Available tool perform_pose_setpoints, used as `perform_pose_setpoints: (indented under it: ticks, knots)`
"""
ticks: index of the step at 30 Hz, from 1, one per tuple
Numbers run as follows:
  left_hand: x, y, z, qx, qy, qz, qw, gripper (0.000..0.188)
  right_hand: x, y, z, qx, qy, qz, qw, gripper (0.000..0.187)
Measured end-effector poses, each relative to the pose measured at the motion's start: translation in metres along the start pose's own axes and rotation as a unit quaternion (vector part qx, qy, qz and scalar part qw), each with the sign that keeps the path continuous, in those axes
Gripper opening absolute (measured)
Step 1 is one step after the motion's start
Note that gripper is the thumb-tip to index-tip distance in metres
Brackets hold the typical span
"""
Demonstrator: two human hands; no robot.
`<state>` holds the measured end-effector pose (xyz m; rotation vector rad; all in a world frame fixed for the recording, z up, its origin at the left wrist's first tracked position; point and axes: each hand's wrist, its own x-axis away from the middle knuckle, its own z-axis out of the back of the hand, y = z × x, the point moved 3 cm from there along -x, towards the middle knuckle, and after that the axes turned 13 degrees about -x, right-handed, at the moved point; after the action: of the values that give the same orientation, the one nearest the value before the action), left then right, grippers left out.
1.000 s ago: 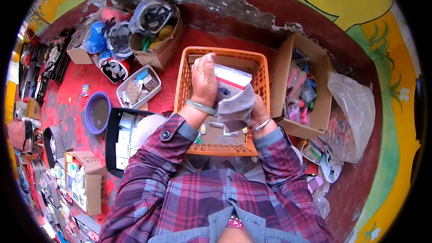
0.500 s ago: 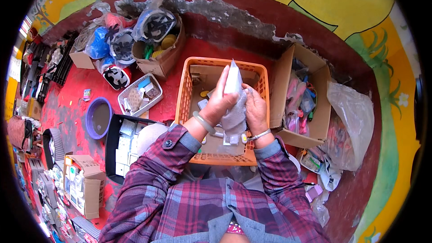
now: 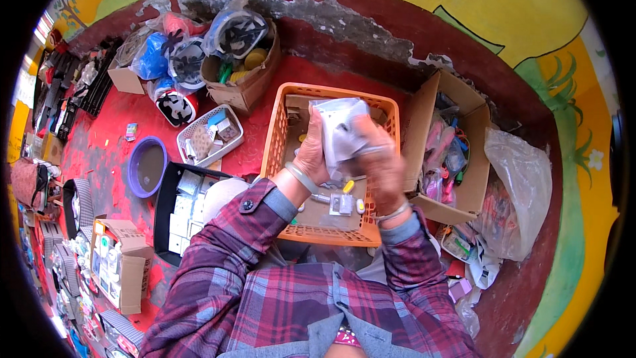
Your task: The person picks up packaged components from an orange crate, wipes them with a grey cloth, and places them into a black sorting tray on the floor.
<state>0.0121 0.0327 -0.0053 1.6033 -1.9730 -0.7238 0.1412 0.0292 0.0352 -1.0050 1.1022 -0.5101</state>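
Note:
A flat white packet in clear plastic wrap (image 3: 336,134) is held up above the orange basket, its broad face turned toward me. My left hand (image 3: 311,154) grips its left edge, the thumb along the side. Across the packet's right part lies my right hand (image 3: 383,166), smeared by motion. Its fingers are curled on a grey cloth that is mostly hidden under them. Below, in the orange plastic basket (image 3: 273,139), lie a small clear packet (image 3: 341,205) and several small yellow-and-white items on brown cardboard.
To the right stands an open cardboard box (image 3: 457,207) of colourful goods, beside a clear plastic bag (image 3: 520,179). On the left are a white basket (image 3: 211,161), a purple basin (image 3: 134,171) and a black tray of white boxes (image 3: 161,225). Bagged helmets (image 3: 187,63) lie farther back.
The packet has turned from nearly edge-on to showing its broad face. My right hand has moved from beside it to across its face, and the grey cloth has become mostly hidden.

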Motion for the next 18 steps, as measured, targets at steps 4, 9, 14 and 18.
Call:
perform_pose_setpoints:
  ticks: [4,9,14,18]
  knots:
    - [0.008,-0.014,0.004,0.067,0.003,0.046,0.997,0.081,0.007,0.006,-0.037,0.323,-0.088,0.054,0.941,0.051]
    - [0.013,-0.019,-0.007,-0.035,-0.027,0.091,0.995,0.076,-0.004,0.007,-0.02,0.29,-0.016,0.043,0.956,0.05]
    - [0.017,-0.012,-0.014,-0.082,-0.064,0.085,0.991,0.081,-0.007,0.036,0.009,0.16,0.117,0.004,0.98,0.042]
    - [0.012,0.008,-0.004,-0.105,-0.056,0.024,0.993,0.091,-0.003,0.066,0.044,0.008,0.244,-0.129,0.961,0.036]
